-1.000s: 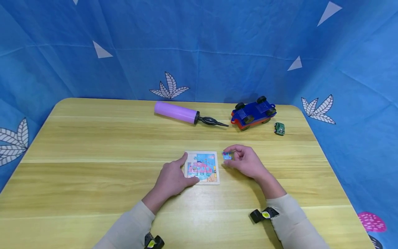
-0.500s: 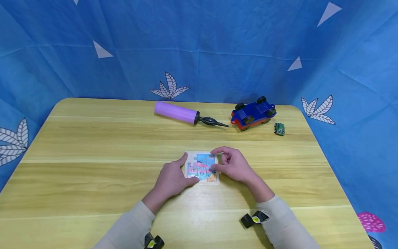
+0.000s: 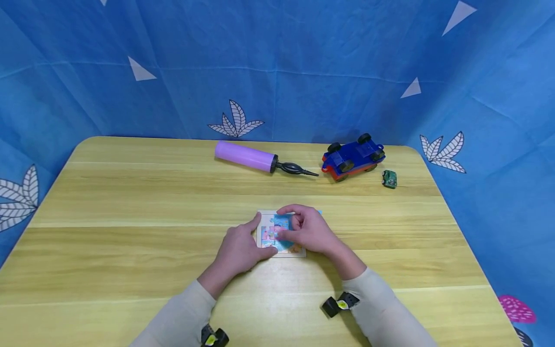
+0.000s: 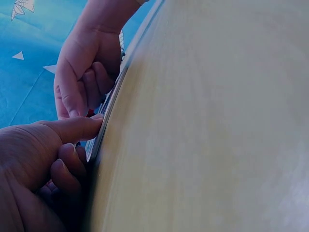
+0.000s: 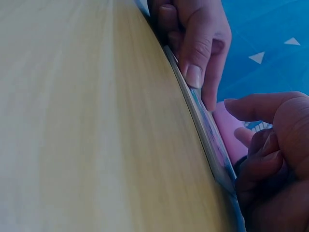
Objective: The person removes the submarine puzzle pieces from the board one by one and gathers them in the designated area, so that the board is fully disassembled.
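Pale wooden surface (image 3: 130, 202) with rounded corners, walled in by blue cloth (image 3: 303, 58) printed with white leaves and triangles. Near middle: left hand (image 3: 240, 250), fingers pressing puzzle board (image 3: 270, 236) at its left edge. Right hand (image 3: 310, 231) over board, fingers curled, pinching puzzle piece (image 3: 282, 224). At back: purple pump (image 3: 247, 157), blue toy car (image 3: 353, 156), small green toy (image 3: 389, 179).

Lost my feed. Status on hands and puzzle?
Left hand steadies puzzle edge. Right hand over puzzle, fingers curled; piece not visible. Pump, toy car far off, nothing in the way.
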